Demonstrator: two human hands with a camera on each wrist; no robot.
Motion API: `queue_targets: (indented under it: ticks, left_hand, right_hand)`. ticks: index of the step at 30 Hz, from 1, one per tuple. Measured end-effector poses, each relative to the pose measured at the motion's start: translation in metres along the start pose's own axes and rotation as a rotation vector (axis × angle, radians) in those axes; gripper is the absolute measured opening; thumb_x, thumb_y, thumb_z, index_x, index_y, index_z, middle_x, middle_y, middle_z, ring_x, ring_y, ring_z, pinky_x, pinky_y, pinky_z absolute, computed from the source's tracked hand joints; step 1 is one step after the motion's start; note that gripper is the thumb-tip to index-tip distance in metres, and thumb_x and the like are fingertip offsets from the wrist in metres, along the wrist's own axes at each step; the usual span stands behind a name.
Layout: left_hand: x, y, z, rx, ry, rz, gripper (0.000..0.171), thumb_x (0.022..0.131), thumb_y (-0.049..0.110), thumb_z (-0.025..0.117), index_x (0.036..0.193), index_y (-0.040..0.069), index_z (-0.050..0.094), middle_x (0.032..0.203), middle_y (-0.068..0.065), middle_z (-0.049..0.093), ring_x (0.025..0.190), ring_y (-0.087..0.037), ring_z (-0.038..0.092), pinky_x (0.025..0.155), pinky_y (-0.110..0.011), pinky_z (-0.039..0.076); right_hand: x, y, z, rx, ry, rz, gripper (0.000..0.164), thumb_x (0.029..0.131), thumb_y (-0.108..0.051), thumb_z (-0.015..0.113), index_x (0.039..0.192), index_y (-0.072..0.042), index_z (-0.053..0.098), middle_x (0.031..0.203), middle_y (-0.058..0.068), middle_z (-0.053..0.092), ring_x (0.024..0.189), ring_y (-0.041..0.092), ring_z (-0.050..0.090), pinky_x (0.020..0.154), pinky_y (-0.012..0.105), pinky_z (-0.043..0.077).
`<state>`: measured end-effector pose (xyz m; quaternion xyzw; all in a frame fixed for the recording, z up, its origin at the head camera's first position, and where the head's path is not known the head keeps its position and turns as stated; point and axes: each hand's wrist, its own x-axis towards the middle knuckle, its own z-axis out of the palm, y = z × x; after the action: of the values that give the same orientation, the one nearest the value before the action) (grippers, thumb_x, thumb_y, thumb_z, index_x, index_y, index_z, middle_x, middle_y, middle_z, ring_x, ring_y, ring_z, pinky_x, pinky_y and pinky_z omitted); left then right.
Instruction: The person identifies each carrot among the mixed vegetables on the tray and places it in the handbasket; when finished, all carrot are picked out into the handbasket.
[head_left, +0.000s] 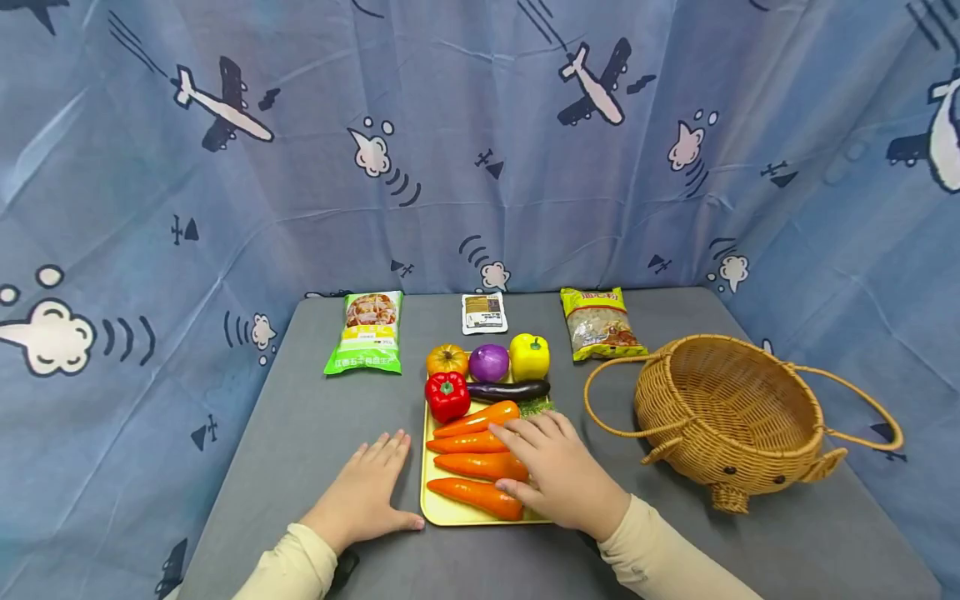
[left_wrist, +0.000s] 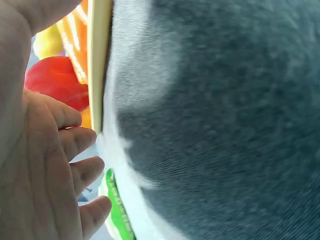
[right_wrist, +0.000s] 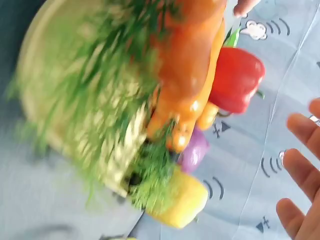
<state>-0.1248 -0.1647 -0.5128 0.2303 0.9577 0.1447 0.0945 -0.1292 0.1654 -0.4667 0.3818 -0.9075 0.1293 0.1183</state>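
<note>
A yellow tray (head_left: pixel 441 512) holds several orange carrots (head_left: pixel 468 465) lying crosswise, a dark eggplant (head_left: pixel 510 392), a red bell pepper (head_left: pixel 447 397), a small orange pumpkin (head_left: pixel 447 359), a purple round vegetable (head_left: pixel 489 363) and a yellow bell pepper (head_left: pixel 529 358). Feathery green leaves (right_wrist: pixel 152 172) lie at its right side, partly hidden in the head view. My left hand (head_left: pixel 367 492) rests beside the tray's left edge, fingers spread and thumb at the near corner. Over the carrots' right ends, my right hand (head_left: pixel 562 475) hovers with fingers extended and nothing gripped.
A wicker basket (head_left: pixel 682 417) with two looped handles stands at the right. Along the back of the grey table (head_left: pixel 300 433) lie a green food bag (head_left: pixel 367 333), a small white packet (head_left: pixel 483 313) and a yellow-green bag (head_left: pixel 602 323). A patterned blue curtain (head_left: pixel 465 167) hangs behind.
</note>
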Motion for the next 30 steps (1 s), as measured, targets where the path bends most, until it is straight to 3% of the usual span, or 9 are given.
queue_targets:
  ticks: [4, 11, 16, 25, 30]
  left_hand:
    - [0.002, 0.002, 0.002, -0.01, -0.044, -0.022, 0.119, 0.08, 0.069, 0.083, 0.162, -0.005, 0.039, 0.167, -0.022, 0.038, 0.153, -0.044, 0.035, 0.122, -0.063, 0.03]
    - [0.005, 0.003, 0.007, -0.033, -0.104, -0.037, 0.117, 0.082, 0.068, 0.082, 0.163, -0.004, 0.038, 0.168, -0.022, 0.036, 0.154, -0.044, 0.033, 0.122, -0.063, 0.03]
    - [0.008, 0.005, 0.009, -0.032, -0.107, -0.027, 0.118, 0.081, 0.069, 0.082, 0.163, -0.004, 0.038, 0.168, -0.022, 0.037, 0.154, -0.044, 0.034, 0.121, -0.063, 0.032]
    - [0.008, 0.009, 0.008, -0.022, -0.115, -0.023, 0.118, 0.079, 0.069, 0.084, 0.162, -0.002, 0.041, 0.167, -0.022, 0.037, 0.153, -0.045, 0.034, 0.12, -0.063, 0.033]
    - [0.009, 0.01, 0.007, -0.029, -0.122, -0.03, 0.116, 0.079, 0.069, 0.084, 0.162, -0.001, 0.043, 0.167, -0.021, 0.038, 0.153, -0.045, 0.034, 0.119, -0.064, 0.034]
  right_hand:
    - [0.003, -0.01, 0.009, -0.02, -0.012, -0.02, 0.057, 0.094, -0.051, 0.081, 0.139, -0.017, 0.073, 0.124, -0.002, 0.07, 0.106, 0.022, 0.056, 0.1, 0.053, 0.042]
    - [0.005, -0.026, 0.029, -0.056, -0.054, -0.044, 0.037, 0.09, -0.049, 0.085, 0.116, -0.021, 0.082, 0.103, -0.007, 0.072, 0.091, 0.017, 0.054, 0.091, 0.046, 0.043]
    - [0.004, -0.033, 0.038, -0.104, -0.069, -0.014, 0.035, 0.089, -0.047, 0.087, 0.112, -0.022, 0.083, 0.098, -0.008, 0.07, 0.089, 0.016, 0.053, 0.086, 0.043, 0.042]
    - [0.001, -0.036, 0.045, -0.171, -0.01, -0.014, 0.033, 0.082, -0.047, 0.091, 0.103, -0.023, 0.083, 0.092, -0.008, 0.07, 0.082, 0.017, 0.051, 0.074, 0.038, 0.039]
    - [0.001, -0.035, 0.048, -0.185, -0.044, -0.003, 0.036, 0.081, -0.05, 0.091, 0.103, -0.023, 0.082, 0.092, -0.008, 0.068, 0.082, 0.017, 0.052, 0.072, 0.037, 0.039]
